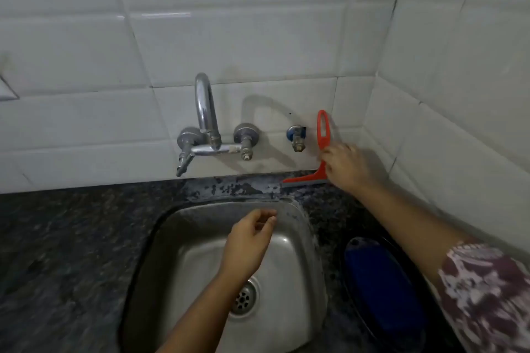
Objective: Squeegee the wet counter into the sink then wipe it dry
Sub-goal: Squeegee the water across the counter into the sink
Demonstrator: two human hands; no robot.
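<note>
An orange squeegee stands upright against the tiled wall behind the sink's far right corner, its blade on the dark speckled counter. My right hand grips the lower part of its handle. My left hand hovers over the steel sink with fingers loosely curled and nothing in them. The counter strip behind the sink looks wet and pale.
A chrome tap with two valves juts from the wall above the sink, and a small angle valve sits beside the squeegee. A dark oval tray with a blue thing in it lies right of the sink. Tiled walls meet at the right corner.
</note>
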